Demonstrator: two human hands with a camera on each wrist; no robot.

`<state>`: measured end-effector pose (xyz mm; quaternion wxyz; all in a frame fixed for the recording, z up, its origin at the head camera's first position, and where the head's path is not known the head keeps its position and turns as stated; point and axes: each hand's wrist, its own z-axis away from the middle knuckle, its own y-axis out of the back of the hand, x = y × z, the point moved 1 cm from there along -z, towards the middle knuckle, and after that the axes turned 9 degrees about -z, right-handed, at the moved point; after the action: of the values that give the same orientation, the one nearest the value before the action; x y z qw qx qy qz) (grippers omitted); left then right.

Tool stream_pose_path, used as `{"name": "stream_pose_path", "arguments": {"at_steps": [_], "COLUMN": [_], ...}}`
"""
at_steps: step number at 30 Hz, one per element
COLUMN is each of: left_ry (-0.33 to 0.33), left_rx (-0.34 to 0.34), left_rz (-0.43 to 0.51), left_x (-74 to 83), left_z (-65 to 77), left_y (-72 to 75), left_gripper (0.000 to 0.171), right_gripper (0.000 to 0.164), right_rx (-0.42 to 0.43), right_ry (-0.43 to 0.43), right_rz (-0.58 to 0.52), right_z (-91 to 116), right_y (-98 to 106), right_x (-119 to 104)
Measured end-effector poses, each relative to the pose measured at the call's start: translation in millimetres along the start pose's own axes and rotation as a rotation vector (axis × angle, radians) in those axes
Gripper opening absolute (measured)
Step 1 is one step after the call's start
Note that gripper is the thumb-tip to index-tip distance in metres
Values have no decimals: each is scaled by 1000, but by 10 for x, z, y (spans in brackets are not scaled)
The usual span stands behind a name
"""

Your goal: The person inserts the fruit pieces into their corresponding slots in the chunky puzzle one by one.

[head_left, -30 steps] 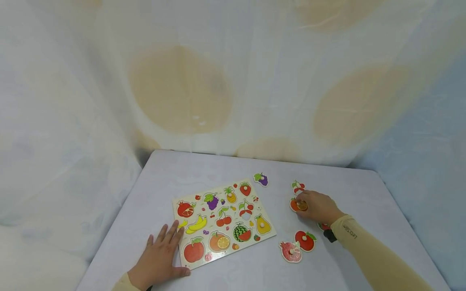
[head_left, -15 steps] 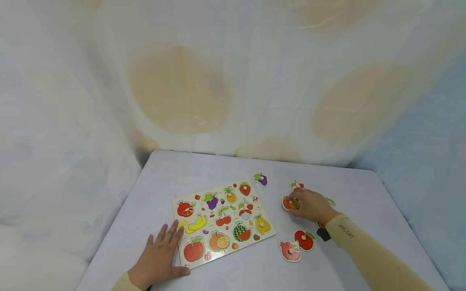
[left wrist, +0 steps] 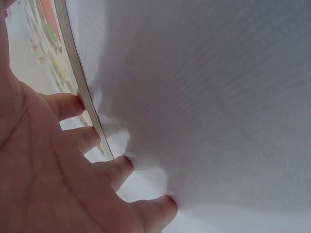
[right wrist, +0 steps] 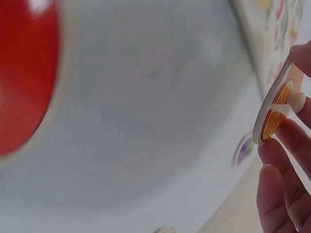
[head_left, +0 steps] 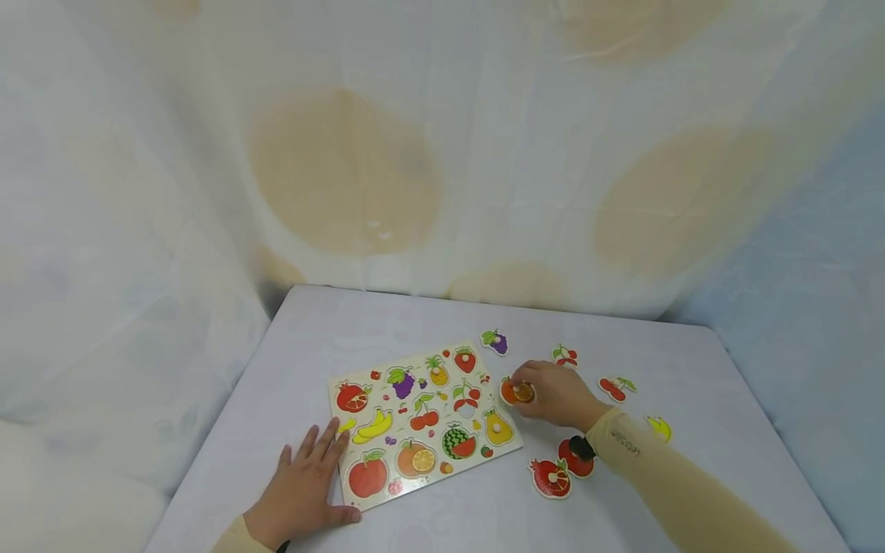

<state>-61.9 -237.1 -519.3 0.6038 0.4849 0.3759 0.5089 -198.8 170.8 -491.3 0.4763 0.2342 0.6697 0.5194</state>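
Observation:
My left hand (head_left: pixel 300 488) lies with spread fingers at the left edge of a fruit puzzle board (head_left: pixel 469 462). In the left wrist view, its fingertips (left wrist: pixel 86 140) reach the board's edge and the white tabletop. My right hand (head_left: pixel 561 394) pinches a knobbed orange puzzle piece (head_left: pixel 517 392) just right of the board. The right wrist view shows this orange piece (right wrist: pixel 277 114) tilted, with fingers at its pale knob (right wrist: pixel 296 102). On the board, strawberry (head_left: pixel 465 359), pineapple (head_left: pixel 437 372) and pear (head_left: pixel 499 427) pieces show knobs.
Loose pieces lie around: grapes (head_left: pixel 495 342) behind the board, small red fruits (head_left: pixel 565 355), cherries (head_left: pixel 614 389), and bananas (head_left: pixel 659 428) at right. A pomegranate (head_left: pixel 551 479) and an apple (head_left: pixel 581 465) overlap near the right wrist, whose dark band partly covers the apple. Curtains surround the table.
My right hand has carried the orange piece leftward, close to the board's right edge. The cherries and bananas have come into sight from under the arm. My left hand stays put.

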Motion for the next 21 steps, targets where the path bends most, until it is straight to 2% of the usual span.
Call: {"name": "stream_pose_path", "arguments": {"at_steps": [5,14,21], "left_ry": [0,-28,-18], "left_rx": [-1,29,21], "left_rz": [-4,-11,-11], "left_x": [-14,-10,-11], "left_z": [-14,-100,-101], "left_y": [-6,-20,-34], "left_gripper": [121,121,122], "right_gripper": [35,33,34], "right_rx": [-1,-69,-106], "right_ry": [50,146,244], "right_rz": [-17,-29,-11], "right_z": [-76,-150,-184], "right_y": [-97,-277,-516], "right_x": [-256,-688,-1021]}}
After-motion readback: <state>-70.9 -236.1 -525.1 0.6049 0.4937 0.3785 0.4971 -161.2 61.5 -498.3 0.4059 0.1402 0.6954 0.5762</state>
